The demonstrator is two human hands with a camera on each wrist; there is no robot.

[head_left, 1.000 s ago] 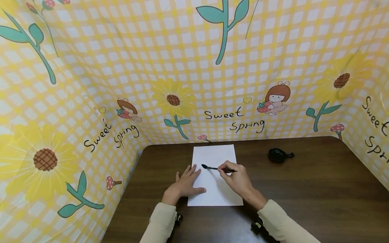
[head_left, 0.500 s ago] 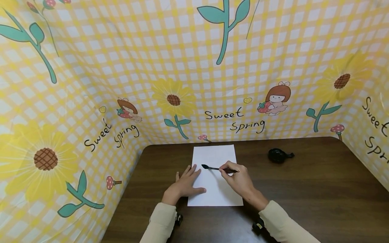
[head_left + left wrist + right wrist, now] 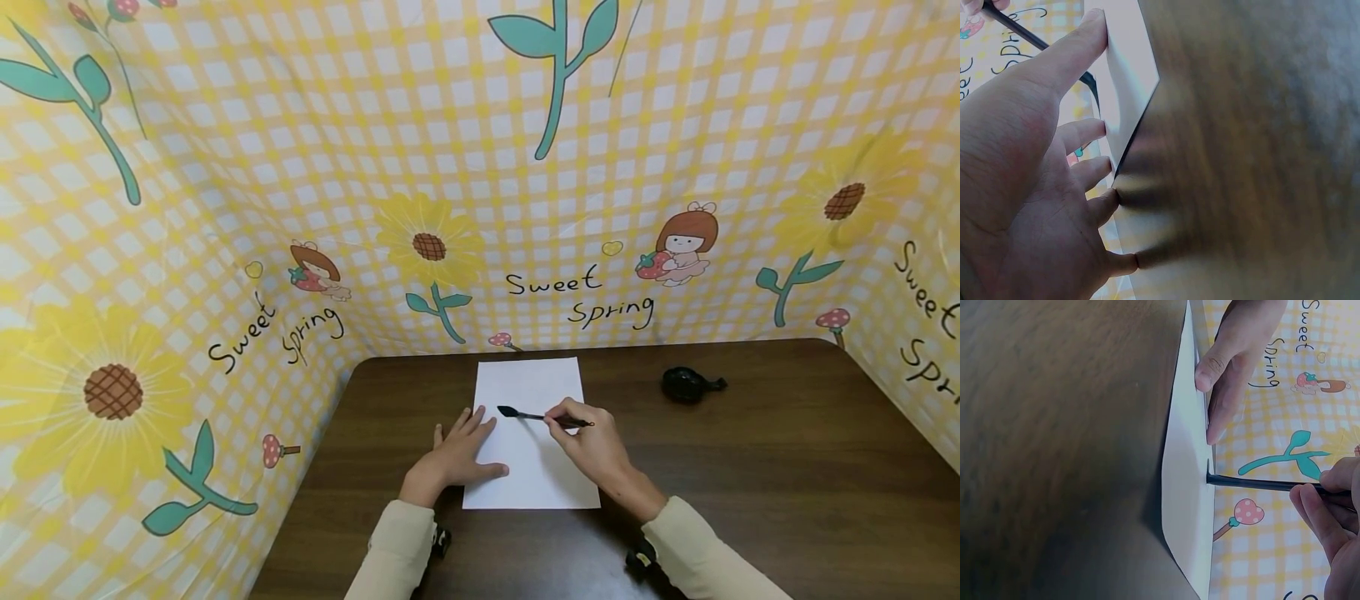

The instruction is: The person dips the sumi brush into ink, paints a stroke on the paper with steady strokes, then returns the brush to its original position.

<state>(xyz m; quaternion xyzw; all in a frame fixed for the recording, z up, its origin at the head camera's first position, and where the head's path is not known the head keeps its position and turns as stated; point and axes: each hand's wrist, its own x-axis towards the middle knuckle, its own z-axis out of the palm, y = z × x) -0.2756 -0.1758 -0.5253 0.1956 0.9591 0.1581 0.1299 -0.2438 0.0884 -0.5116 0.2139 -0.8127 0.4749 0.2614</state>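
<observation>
In the head view, a white sheet of paper (image 3: pixel 536 479) lies upright on the brown table. My left hand (image 3: pixel 457 454) rests on the paper's left side with fingers spread. Over the sheet, my right hand (image 3: pixel 592 442) pinches a thin black paintbrush (image 3: pixel 534 416) by its handle. The brush tip meets the paper just right of my left fingertips; its dark end (image 3: pixel 507 411) looks leaf-shaped. In the right wrist view, a short dark streak (image 3: pixel 1208 467) runs from the tip toward my left hand; bristles or paint, I cannot tell.
A glossy black rounded object (image 3: pixel 684 384) with a narrow neck lies on the table (image 3: pixel 750 467), right of the paper. Yellow checked cloth (image 3: pixel 480 308) printed with flowers and words hangs behind the table and at both sides.
My right hand has slid slightly to the right with the paintbrush. The dark shape's left end has stayed in place and the shape looks a little longer. My left hand has not moved.
</observation>
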